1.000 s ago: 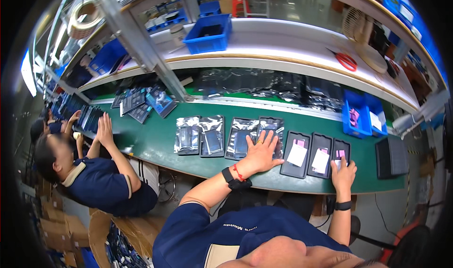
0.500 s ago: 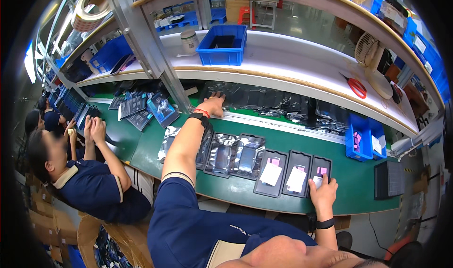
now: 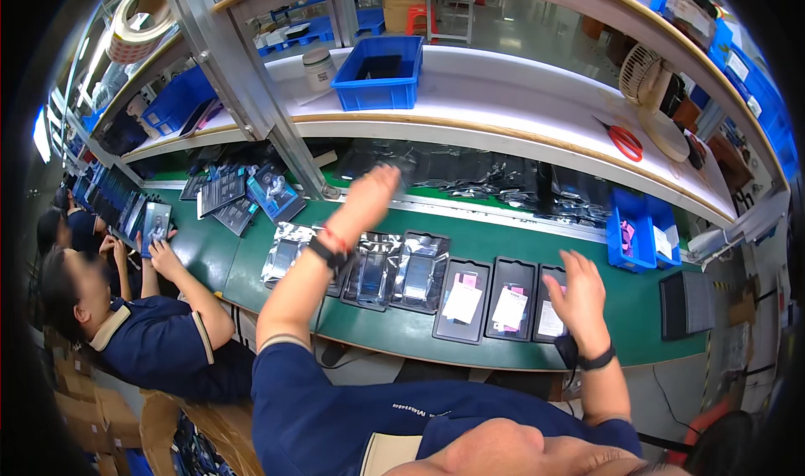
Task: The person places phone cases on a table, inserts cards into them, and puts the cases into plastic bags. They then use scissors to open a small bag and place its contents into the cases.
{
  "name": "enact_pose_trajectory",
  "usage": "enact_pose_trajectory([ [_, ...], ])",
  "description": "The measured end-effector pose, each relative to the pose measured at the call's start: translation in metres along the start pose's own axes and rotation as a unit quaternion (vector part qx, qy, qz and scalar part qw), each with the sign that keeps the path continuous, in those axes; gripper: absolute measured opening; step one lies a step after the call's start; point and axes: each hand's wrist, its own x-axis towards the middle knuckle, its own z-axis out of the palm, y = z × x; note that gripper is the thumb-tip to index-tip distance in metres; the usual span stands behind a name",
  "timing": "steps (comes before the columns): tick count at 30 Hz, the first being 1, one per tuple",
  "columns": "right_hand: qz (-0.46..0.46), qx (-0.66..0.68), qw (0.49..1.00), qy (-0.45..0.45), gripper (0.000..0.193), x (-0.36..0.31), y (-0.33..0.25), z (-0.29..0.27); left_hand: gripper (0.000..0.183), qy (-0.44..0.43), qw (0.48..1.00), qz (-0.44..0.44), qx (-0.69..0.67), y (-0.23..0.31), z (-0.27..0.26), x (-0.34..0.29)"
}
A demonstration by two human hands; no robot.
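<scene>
My left hand [image 3: 374,198] is in the air above the table's back strip, just in front of a row of dark clear-bagged packs [image 3: 444,168] under the shelf. Its fingertips are smeared by motion, so a grip does not show. Fingers apart and with nothing in it, my right hand [image 3: 579,296] hovers over the rightmost black tray [image 3: 549,332], partly covering it. Two similar trays, the middle tray [image 3: 509,335] and the left tray [image 3: 457,333], hold white slips and pink pieces. Further left lie several trays in shiny clear bags [image 3: 419,273].
Blue bins [image 3: 631,240] with pink pieces and papers stand at the back right, near a dark ridged stack [image 3: 689,307]. Above are a shelf with a blue crate [image 3: 377,78] and red scissors [image 3: 625,142]. Printed boxes [image 3: 275,193] lie left; a co-worker [image 3: 159,342] sits beside me.
My left hand has come away from the bagged packs toward me. My right hand has lifted off the rightmost tray. The co-worker now holds up a blue printed box. The view has shifted slightly.
</scene>
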Motion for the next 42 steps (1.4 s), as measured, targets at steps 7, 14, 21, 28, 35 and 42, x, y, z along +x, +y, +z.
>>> enact_pose_trajectory([
  [7, -0.196, 0.035, 0.966, -0.164, 0.041, 0.141, -0.074, 0.086, 0.052, -0.035, 0.989, 0.088, -0.111, 0.202, -0.014, -0.109],
  [14, -0.182, -0.08, 0.94, -0.276, 0.08, 0.209, -0.119, 0.171, 0.082, -0.169, 0.965, 0.03, -0.2, 0.219, -0.022, -0.12],
  [21, -0.296, -0.107, 0.94, -0.128, 0.017, 0.214, -0.106, 0.199, 0.085, -0.179, 0.966, 0.026, -0.183, 0.222, -0.019, -0.113],
  [28, -0.295, 0.017, 0.952, -0.077, 0.027, 0.106, -0.07, 0.061, 0.086, -0.168, 0.965, 0.018, -0.199, 0.22, -0.014, -0.117],
  [35, -0.216, -0.065, 0.952, -0.207, 0.056, -0.032, 0.003, 0.045, 0.094, -0.127, 0.961, 0.026, -0.243, 0.251, -0.02, -0.1],
  [42, -0.161, 0.019, 0.927, -0.337, 0.032, 0.109, -0.04, 0.048, 0.093, -0.088, 0.962, 0.008, -0.257, 0.286, 0.001, -0.077],
])
